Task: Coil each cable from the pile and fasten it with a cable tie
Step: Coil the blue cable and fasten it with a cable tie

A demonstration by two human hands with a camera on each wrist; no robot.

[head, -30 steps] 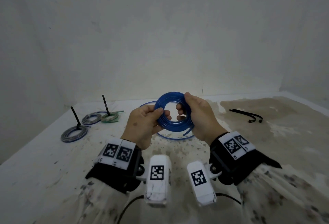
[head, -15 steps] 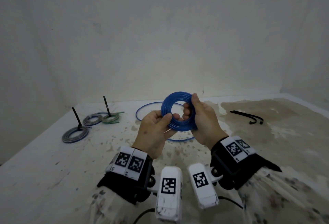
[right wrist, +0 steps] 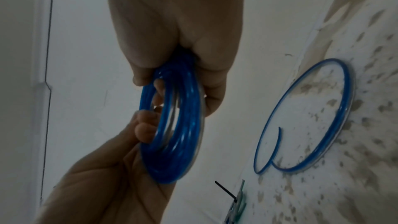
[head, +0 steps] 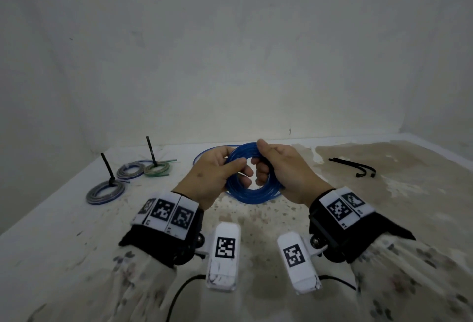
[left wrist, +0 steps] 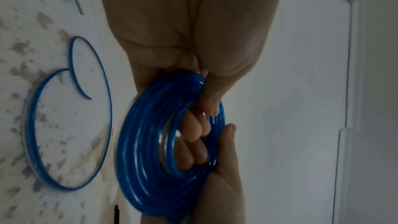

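Observation:
A blue cable coil (head: 252, 195) (left wrist: 150, 151) (right wrist: 172, 142) is held up above the table between both hands. My left hand (head: 217, 173) grips its left side, thumb on the front and fingers through the ring. My right hand (head: 279, 168) grips its right and top side, fingers curled through the hole. A loose loop of the same blue cable (left wrist: 64, 125) (right wrist: 312, 117) lies flat on the table behind the coil. Black cable ties (head: 354, 167) lie on the table at the right.
Three tied coils rest at the left: a grey-blue one (head: 106, 192), a grey one (head: 130, 171) and a green one (head: 156, 169), with black tie tails standing up. White walls close the back and sides. The table (head: 384, 206) is stained and speckled.
Both hands and the coil have shifted slightly and dropped a little in view. The right hand has moved round the ring and the left thumb now lies across its front.

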